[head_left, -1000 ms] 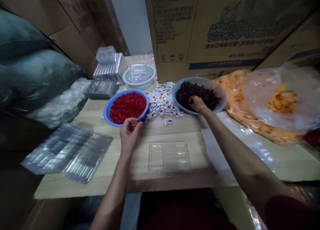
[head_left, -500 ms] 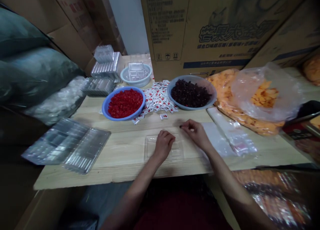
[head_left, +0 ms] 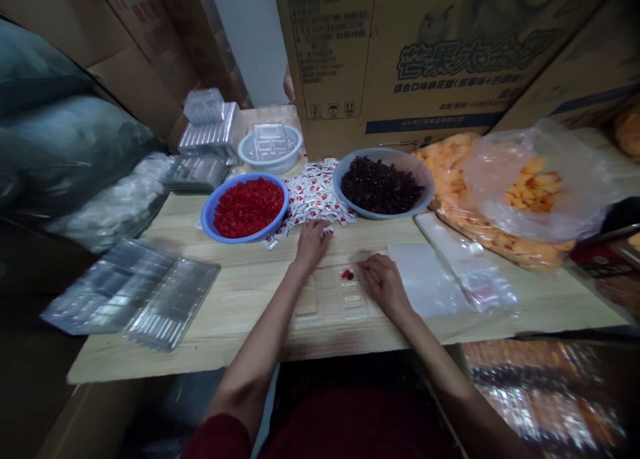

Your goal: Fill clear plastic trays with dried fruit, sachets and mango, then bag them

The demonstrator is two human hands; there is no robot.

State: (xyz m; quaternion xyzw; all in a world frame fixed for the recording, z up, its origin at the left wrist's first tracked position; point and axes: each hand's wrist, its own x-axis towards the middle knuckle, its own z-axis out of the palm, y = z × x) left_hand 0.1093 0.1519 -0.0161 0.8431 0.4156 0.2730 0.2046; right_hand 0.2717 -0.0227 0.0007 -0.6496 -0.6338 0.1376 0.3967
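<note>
A clear compartment tray (head_left: pixel 330 299) lies on the table before me, with a red piece (head_left: pixel 345 274) and a dark piece (head_left: pixel 351 276) in one upper compartment. My left hand (head_left: pixel 313 243) reaches beyond the tray to the near edge of the small white packets (head_left: pixel 315 192); its fingertips are at one packet, and whether they grip it is unclear. Beside the tray's upper right corner is my right hand (head_left: pixel 383 282), fingers bent together, their tips blurred. Behind stand a blue bowl of red pieces (head_left: pixel 249 208) and a bowl of dark pieces (head_left: pixel 383 184).
Clear trays (head_left: pixel 173 302) lie at the left, with more stacked behind (head_left: pixel 210 136). A pale bowl (head_left: pixel 271 149) holds another tray. Plastic sleeves (head_left: pixel 427 279) and a bag of orange pieces (head_left: pixel 450 172) lie right. A cardboard box (head_left: pixel 340 59) stands behind; part of a person's hand (head_left: pixel 289 86) shows beside it.
My left hand has moved from over the tray forward to the packets. My right hand has moved slightly left and down. The red and dark pieces now show in the tray.
</note>
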